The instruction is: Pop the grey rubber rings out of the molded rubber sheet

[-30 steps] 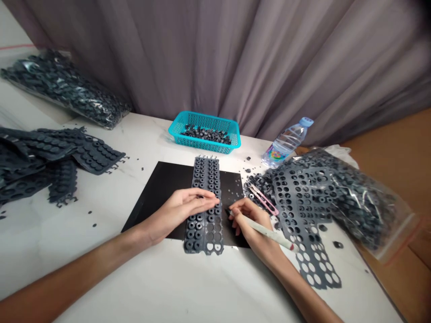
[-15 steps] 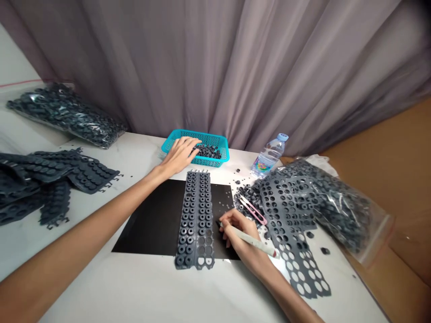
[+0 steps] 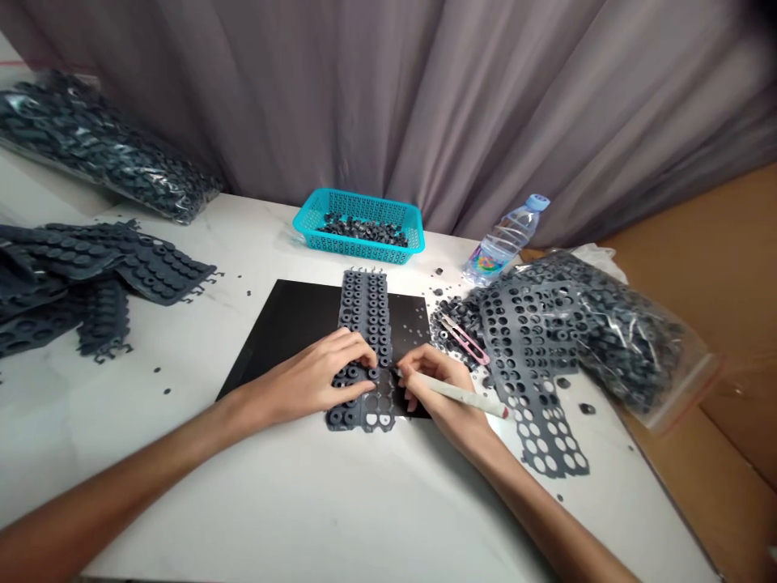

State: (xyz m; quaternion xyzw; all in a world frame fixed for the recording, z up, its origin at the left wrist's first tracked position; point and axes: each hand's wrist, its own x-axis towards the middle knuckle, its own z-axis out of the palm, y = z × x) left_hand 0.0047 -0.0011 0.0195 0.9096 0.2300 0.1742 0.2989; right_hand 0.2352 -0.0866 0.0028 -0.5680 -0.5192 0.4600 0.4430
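Note:
A dark grey rubber sheet (image 3: 366,304) with rows of round, holed pieces lies upright in view across a black mat (image 3: 291,316). Several holes at its lower right have no piece in them. My left hand (image 3: 316,368) rests over the sheet's left side, thumb and forefinger closed around one small rubber ring (image 3: 372,373) by those holes. Just right of the sheet, my right hand (image 3: 434,380) grips a pale pen-like tool (image 3: 464,394) with a reddish end. Its dark tip points at the sheet's right edge, partly hidden by my fingers.
Behind stands a turquoise basket (image 3: 364,249) of small dark pieces. Rightward are a water bottle (image 3: 503,239), pink thread snips (image 3: 464,338), a punched-out sheet (image 3: 534,389) and a bag of parts (image 3: 631,340). Leftward lie more sheets (image 3: 97,275) and another bag (image 3: 109,154).
My left hand has come from the basket down to the sheet and closed on a ring. My right hand stays by the sheet with the tool. The camera view has tilted down slightly.

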